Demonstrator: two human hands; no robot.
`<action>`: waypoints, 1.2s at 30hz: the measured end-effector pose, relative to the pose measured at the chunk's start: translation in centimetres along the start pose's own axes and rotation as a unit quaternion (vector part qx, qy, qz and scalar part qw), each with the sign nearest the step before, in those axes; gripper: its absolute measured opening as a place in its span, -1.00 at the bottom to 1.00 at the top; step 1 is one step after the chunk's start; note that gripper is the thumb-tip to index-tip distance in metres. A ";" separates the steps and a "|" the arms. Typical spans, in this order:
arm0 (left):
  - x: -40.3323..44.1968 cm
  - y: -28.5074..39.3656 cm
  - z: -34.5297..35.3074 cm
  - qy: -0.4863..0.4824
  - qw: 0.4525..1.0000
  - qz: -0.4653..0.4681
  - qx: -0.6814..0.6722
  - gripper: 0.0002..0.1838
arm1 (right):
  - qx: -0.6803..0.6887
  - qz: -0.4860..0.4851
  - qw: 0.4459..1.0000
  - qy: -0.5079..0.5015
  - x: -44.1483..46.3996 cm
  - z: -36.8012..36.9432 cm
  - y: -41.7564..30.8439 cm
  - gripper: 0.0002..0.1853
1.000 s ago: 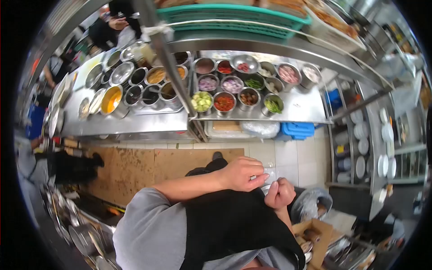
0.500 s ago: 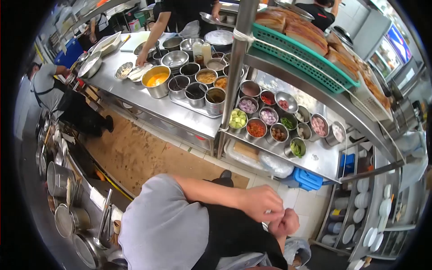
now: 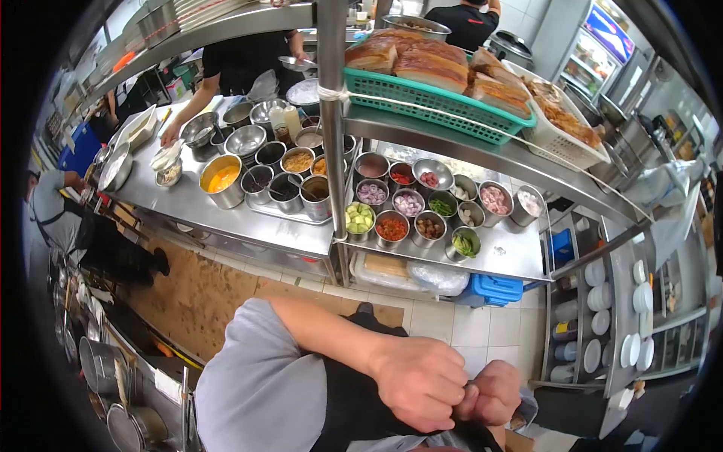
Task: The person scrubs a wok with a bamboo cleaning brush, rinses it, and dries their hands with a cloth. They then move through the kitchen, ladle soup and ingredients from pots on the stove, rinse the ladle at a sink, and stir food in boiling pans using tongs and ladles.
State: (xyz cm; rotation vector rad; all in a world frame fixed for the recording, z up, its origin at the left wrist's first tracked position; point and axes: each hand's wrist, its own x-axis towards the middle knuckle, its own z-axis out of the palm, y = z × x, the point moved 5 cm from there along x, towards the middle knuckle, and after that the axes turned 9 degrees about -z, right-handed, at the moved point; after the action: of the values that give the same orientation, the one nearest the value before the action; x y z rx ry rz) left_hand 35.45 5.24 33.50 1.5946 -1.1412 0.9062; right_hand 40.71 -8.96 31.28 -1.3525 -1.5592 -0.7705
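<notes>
My left hand is closed in front of my black apron, its fingers curled under. My right hand is closed too, thumb against the curled fingers, right beside the left; the two meet at the fingertips. Whatever may be between the fingers is hidden. Beyond my hands, a steel counter holds metal cups with cut food: cucumber, chopped red pepper or tomato, sliced shallots and green leaves. Neither hand touches these.
Above the counter, a green basket of roasted pork slabs sits on a steel shelf. A co-worker's hand reaches over bowls at the back left. Another person stands at far left. Plates fill a rack at right; pots stand lower left.
My view has turned right and both hands look larger and lower. They remain closed together. Across the counter, the co-worker's hand has moved away from the small bowl, farther back.
</notes>
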 end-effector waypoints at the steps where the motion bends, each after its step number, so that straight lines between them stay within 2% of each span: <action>1: 0.1 0.3 0.0 0.000 1.000 -0.002 -0.004 -0.57 | 0.040 -0.014 0.999 0.004 0.1 0.2 -0.4 -0.70; 2: 0.0 0.5 0.1 0.001 1.000 -0.005 -0.006 -0.56 | 0.081 -0.029 0.996 0.008 0.1 0.2 -0.8 -0.70; 6: -0.6 -0.3 0.4 -0.002 0.999 -0.037 -0.012 -0.56 | 0.076 0.005 0.997 -0.019 -1.3 0.5 -0.3 -0.71; 8: -0.9 -1.1 0.7 -0.018 0.998 -0.050 -0.014 -0.57 | 0.079 0.016 0.997 -0.001 -2.6 1.1 0.6 -0.71; 10: -2.6 -3.5 1.5 -0.044 0.993 -0.106 0.004 -0.60 | 0.122 0.055 0.991 -0.003 -3.4 1.8 2.2 -0.65; 12: -3.7 -4.8 2.0 -0.060 0.988 -0.140 0.028 -0.64 | 0.080 0.080 0.993 0.023 -4.6 1.9 2.1 -0.64; 13: -3.7 -4.5 2.1 -0.060 0.990 -0.125 0.017 -0.64 | 0.057 0.088 0.994 0.036 -4.9 2.0 2.2 -0.63; 14: -3.5 -3.7 2.2 -0.061 0.992 -0.109 0.006 -0.65 | 0.102 0.046 0.991 0.067 -4.9 2.2 1.9 -0.64; 17: -4.7 -3.5 2.8 -0.058 0.991 -0.116 -0.012 -0.63 | 0.179 0.089 0.980 -0.003 -5.8 2.8 2.3 -0.63; 19: -5.8 -4.2 3.1 -0.038 0.989 -0.145 -0.017 -0.62 | 0.222 0.095 0.970 0.015 -6.1 3.2 2.3 -0.64; 21: -5.3 -3.8 2.9 -0.052 0.991 -0.115 -0.030 -0.62 | 0.261 0.082 0.961 0.033 -5.3 3.2 1.7 -0.64; 22: -5.1 -3.5 2.9 -0.060 0.992 -0.102 -0.038 -0.62 | 0.242 0.075 0.967 0.027 -5.6 3.3 1.7 -0.65; 25: -8.0 -6.1 3.7 -0.066 0.987 -0.142 -0.040 -0.65 | 0.150 0.092 0.984 -0.026 -8.0 4.1 3.2 -0.67; 26: -9.2 -7.7 4.0 -0.056 0.984 -0.167 0.009 -0.68 | 0.082 0.095 0.992 -0.017 -7.7 4.6 4.3 -0.71; 28: -9.1 -11.2 3.6 -0.071 0.975 -0.193 0.083 -0.73 | -0.090 0.110 0.986 -0.086 -9.7 4.4 7.7 -0.71; 29: -7.8 -12.4 2.7 -0.064 0.971 -0.202 0.107 -0.73 | -0.107 0.096 0.988 -0.055 -8.2 3.5 7.7 -0.71; 31: -2.1 -9.4 1.0 -0.044 0.983 -0.132 0.123 -0.73 | -0.144 0.059 0.988 0.005 -3.8 1.3 7.3 -0.70; 34: 1.3 -7.7 0.2 -0.036 0.990 -0.063 0.122 -0.71 | -0.075 -0.002 0.995 0.062 0.1 -0.4 5.0 -0.71; 36: 1.9 -8.7 0.2 -0.020 0.992 -0.045 0.120 -0.71 | -0.102 0.023 0.994 0.043 -0.1 0.1 6.8 -0.72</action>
State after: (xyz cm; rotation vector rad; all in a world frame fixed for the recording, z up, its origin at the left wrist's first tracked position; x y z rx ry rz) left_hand 44.30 5.62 32.84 1.8509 -1.0076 0.9848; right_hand 47.33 -7.44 30.48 -1.4765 -1.4069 -0.9691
